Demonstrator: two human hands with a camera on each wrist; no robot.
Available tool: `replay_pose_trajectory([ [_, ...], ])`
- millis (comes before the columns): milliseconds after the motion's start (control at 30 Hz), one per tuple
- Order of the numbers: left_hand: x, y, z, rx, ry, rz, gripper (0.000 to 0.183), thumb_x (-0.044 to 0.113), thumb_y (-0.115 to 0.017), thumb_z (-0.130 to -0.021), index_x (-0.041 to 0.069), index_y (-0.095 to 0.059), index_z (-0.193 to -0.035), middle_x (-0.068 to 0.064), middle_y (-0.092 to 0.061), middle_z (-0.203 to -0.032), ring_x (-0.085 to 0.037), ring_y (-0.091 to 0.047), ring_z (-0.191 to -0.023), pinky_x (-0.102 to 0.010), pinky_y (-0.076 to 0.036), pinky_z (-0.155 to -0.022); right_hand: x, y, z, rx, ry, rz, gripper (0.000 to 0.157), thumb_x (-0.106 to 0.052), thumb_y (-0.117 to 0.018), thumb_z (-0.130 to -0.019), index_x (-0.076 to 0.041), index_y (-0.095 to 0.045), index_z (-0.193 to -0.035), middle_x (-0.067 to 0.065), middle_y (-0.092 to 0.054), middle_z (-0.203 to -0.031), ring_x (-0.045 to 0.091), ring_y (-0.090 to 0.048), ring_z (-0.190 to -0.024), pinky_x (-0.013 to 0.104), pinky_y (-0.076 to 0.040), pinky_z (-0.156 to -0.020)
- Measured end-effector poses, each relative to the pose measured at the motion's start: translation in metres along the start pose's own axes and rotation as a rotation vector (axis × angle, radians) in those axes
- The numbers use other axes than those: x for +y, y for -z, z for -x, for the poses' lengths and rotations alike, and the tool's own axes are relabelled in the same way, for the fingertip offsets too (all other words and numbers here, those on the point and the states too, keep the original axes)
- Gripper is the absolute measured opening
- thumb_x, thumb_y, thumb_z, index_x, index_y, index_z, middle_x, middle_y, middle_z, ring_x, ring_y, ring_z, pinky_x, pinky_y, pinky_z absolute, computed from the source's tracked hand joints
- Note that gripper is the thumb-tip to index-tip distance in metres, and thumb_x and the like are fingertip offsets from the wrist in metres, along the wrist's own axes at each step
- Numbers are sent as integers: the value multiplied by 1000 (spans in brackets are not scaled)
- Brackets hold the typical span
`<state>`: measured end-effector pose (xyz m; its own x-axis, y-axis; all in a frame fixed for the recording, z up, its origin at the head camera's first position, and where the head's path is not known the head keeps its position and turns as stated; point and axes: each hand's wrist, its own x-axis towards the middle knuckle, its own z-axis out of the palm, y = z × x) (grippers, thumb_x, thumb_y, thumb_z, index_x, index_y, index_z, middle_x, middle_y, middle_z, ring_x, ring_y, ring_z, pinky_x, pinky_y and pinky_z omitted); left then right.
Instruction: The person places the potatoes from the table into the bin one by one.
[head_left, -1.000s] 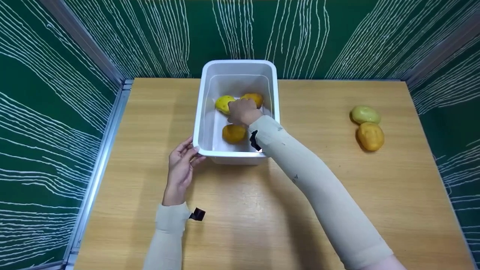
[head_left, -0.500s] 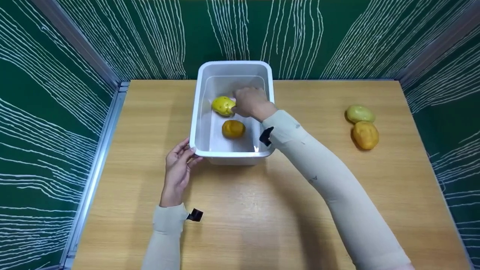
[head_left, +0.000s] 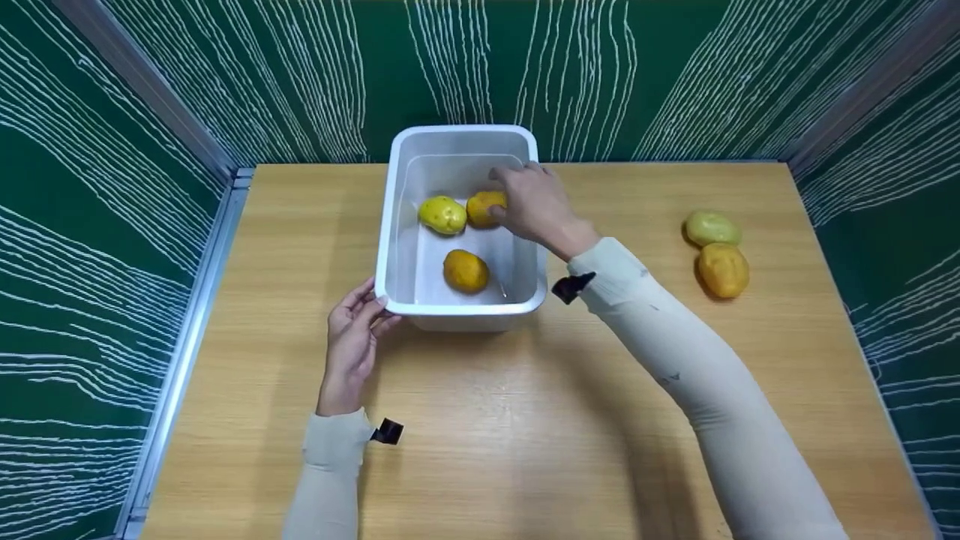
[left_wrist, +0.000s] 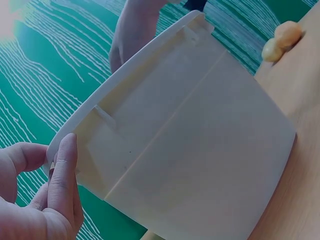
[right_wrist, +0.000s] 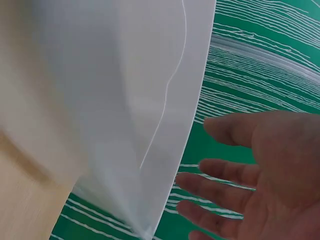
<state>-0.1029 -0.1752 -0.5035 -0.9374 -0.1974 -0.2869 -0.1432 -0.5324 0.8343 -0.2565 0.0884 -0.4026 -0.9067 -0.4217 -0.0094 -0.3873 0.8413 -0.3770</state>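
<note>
A white plastic tub (head_left: pixel 471 309) stands near the back of the table, holding a speckled yellow, mango-like fruit (head_left: pixel 442 216), an orange-yellow one (head_left: pixel 486 209) beside it, and a darker orange one (head_left: pixel 466 271) nearer the front. My left hand (head_left: pixel 352 337) pinches the tub's front left corner; in the left wrist view, thumb and fingers (left_wrist: pixel 62 175) lie on either side of the rim. Over the tub's right rim hangs my right hand (head_left: pixel 536 202), partly covering the orange-yellow fruit in the head view. Its fingers are spread with nothing held in the right wrist view.
To the right on the wooden table (head_left: pixel 465 450) lie a pale green fruit (head_left: pixel 712 228) and an orange-yellow fruit (head_left: pixel 723 271), side by side. Green walls (head_left: pixel 675 75) with white wavy lines enclose the back and sides.
My right hand has risen and moved right from inside the tub to its right rim, uncovering the orange-yellow fruit at the back. The left hand keeps its grip on the corner.
</note>
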Motion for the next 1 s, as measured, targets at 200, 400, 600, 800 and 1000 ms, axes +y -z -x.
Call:
replay_pose_trajectory([
  [200, 0, 1, 0, -2, -7, 3, 47, -14, -52, -102, -15, -43, -148, -19, -59, -119, -15, -70, -78, -22, -69, -71, 20, 3, 11, 72, -33, -65, 51, -23, -74, -99, -4, -59, -144, 19, -63, -144, 37, -57, -121, 52, -48, -113],
  [400, 0, 2, 0, -3, -6, -1, 48, -14, -51, -102, -15, -42, -150, -15, -59, -116, -14, -69, -76, -21, -69, -70, 42, 1, 24, 169, -54, -144, 55, -19, -75, -98, -5, -56, -148, 18, -59, -150, 39, -53, -132, 55, -45, -119],
  [600, -1, 3, -1, -19, -22, -15, 49, -14, -51, -102, -15, -41, -150, -11, -61, -113, -14, -68, -76, -20, -68, -70, 64, -4, 36, 206, -106, -164, 56, -15, -72, -99, -4, -54, -151, 18, -56, -154, 41, -48, -140, 61, -40, -124],
  [800, -1, 2, 0, -29, -41, -16, 49, -14, -51, -101, -17, -41, -149, -11, -60, -111, -14, -68, -75, -20, -68, -70, 88, -11, 47, 212, -144, -149, 57, -13, -72, -98, 0, -53, -150, 23, -56, -151, 45, -50, -136, 64, -44, -119],
  [1000, -1, 1, 0, -31, -38, -4, 49, -14, -51, -101, -17, -40, -149, -12, -61, -112, -14, -69, -76, -21, -69, -70, 108, -17, 57, 195, -203, -121, 58, -11, -74, -98, -1, -52, -151, 24, -54, -153, 46, -48, -137, 65, -42, -120],
])
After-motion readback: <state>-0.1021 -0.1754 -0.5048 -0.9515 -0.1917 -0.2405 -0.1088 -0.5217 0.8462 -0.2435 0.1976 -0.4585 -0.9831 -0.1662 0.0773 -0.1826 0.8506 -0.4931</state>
